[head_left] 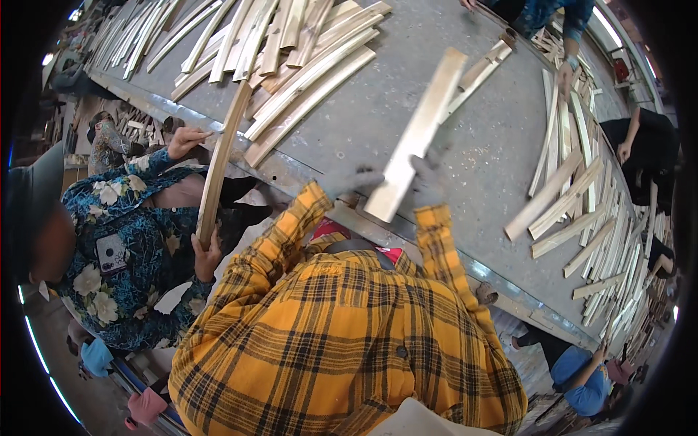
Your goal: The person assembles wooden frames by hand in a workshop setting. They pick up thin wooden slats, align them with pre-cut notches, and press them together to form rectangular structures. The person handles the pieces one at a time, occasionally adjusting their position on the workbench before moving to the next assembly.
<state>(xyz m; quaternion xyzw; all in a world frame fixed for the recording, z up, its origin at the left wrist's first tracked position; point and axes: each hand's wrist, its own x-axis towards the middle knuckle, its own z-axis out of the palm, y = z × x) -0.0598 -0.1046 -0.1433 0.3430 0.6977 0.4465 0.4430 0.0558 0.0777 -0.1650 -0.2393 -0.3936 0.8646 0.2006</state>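
Far left: piled long, pale wood strips (313,83) on the grey, scuffed metal-edged table (349,109), most slanting from far right to near left, overlapping one another.

Left, beside you: a person in a dark blue floral shirt (149,225), standing at the table's near edge, with a long, light-brown wood strip (220,166) held tilted up. The lower hand (206,256) wraps its near end; the other hand (187,142) is next to its side, contact unclear.

Centre: your yellow-and-black plaid shirt (349,320), both forearms reaching to the table. Your grey-gloved left hand (356,179) is at the left edge of the pale, flat wooden board (420,131), close to its near end; fingers blurred, so you cannot tell whether they close on it. The board slants from near left to far right, its near end by the table's near edge. Your grey-gloved right hand (429,182) grips its right edge, thumb against the upper face.

Just right of the board, farther off: a narrow pale strip (465,100) with a browner piece lying along it, partly hidden behind your board.

Far right: a patterned blue sleeve (578,18), its hand (566,77) over the strips there.

Right: a second spread of wood strips (545,195), heaped along the table's right side. Beyond it, a person in black (647,142). Near right, a person in a blue top (587,392).
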